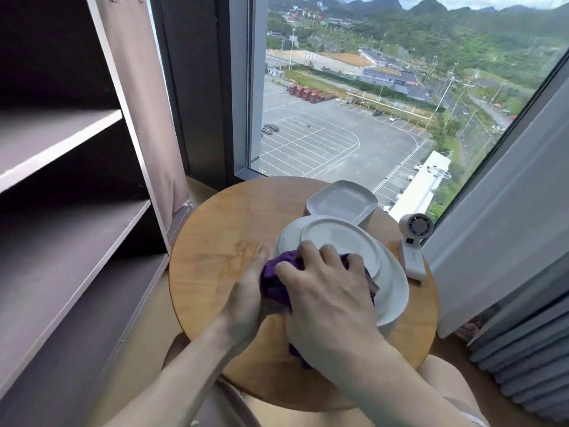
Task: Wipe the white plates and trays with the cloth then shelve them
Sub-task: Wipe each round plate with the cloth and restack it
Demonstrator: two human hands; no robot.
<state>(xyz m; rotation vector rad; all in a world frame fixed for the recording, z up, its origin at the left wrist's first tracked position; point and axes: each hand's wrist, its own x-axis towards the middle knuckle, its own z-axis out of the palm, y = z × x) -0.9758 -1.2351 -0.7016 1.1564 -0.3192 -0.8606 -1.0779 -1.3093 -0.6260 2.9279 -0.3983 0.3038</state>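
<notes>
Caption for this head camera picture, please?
Right hand grips a purple cloth on stacked white plates, left hand alongside, at a round table.

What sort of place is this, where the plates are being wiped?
Probably a room high up in an apartment or hotel: a tall window looks down on a car park, curtains hang beside it, and a small round table stands by shelves.
</notes>
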